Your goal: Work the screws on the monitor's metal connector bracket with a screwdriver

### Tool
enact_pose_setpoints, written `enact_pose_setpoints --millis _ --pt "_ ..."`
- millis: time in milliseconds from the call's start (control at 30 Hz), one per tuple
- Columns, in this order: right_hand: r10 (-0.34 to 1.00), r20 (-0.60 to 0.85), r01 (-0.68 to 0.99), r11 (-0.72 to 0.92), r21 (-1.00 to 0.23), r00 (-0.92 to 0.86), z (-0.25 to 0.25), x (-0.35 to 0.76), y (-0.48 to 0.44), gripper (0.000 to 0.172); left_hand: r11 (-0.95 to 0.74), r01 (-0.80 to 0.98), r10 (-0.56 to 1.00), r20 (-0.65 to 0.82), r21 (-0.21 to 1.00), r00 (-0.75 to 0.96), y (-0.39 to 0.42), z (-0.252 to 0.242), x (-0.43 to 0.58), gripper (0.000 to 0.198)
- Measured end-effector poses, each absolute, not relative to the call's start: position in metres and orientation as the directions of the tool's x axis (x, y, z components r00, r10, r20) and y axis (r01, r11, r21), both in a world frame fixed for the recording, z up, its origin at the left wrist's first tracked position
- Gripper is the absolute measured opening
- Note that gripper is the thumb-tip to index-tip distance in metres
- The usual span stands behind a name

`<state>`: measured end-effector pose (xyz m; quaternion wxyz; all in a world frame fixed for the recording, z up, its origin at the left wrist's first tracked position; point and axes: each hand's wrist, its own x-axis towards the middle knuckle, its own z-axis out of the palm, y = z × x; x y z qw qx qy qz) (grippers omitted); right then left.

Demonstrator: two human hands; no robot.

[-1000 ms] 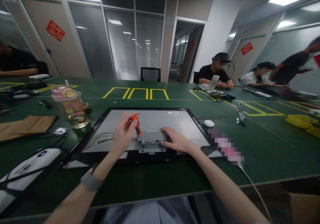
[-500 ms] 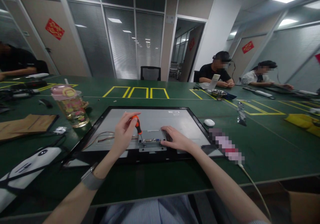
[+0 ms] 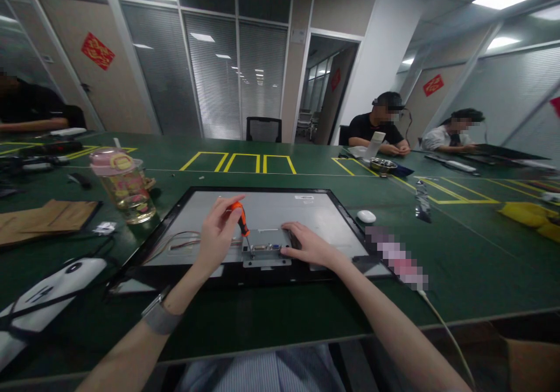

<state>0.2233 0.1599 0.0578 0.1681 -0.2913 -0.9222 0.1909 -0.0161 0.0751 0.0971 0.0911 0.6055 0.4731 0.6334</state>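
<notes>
On the panel [image 3: 254, 206], illegible white label [image 3: 303, 197]

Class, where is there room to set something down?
Free: the green tabletop between the blurred pink-white object and crumpled yellow material; the strip between the black-framed grey panel and the tabletop's near edge. Crowded: the left, with the pink-lidded clear bottle, brown paper packets and white black-strapped device; the panel's near half, around the orange-black screwdriver.
</notes>
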Motion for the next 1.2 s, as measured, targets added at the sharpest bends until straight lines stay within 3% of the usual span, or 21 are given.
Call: enact_pose_setpoints --millis 200,400,600,800,1000,1200 --pt "0.603 0.202 0.474 0.758 -0.448 -0.772 0.0566 0.2228 0.1602 0.055 -0.564 0.347 0.724 0.651 0.750 -0.229 0.0738 0.0932 -0.0146 0.031" --pt "0.596 0.206 0.469 0.764 -0.443 -0.776 0.0573 0.2230 0.1601 0.055 -0.603 0.423 0.648 0.724 0.677 -0.235 0.0771 0.0924 -0.0161 0.016" --pt "0.599 0.200 0.479 0.765 -0.431 -0.776 0.0573 0.2229 0.1601 0.055 -0.594 0.373 0.678 0.693 0.713 -0.245 0.0734 0.0976 -0.0152 0.028" --pt "0.595 0.213 0.474 0.770 -0.428 -0.775 0.0566 0.2234 0.1605 0.055 -0.598 0.420 0.633 0.724 0.683 -0.275 0.0752 0.0967 -0.0145 0.015" --pt "0.583 0.221 0.464 0.780 -0.420 -0.782 0.0557 0.2236 0.1614 0.054 -0.600 0.373 0.650 0.704 0.707 -0.288 0.0739 0.0978 -0.0144 0.027" --pt "0.589 0.224 0.462 0.774 -0.433 -0.777 0.0566 0.2237 0.1602 0.053 -0.598 0.407 0.622 0.720 0.690 -0.306 0.0729 0.0983 -0.0125 0.017"
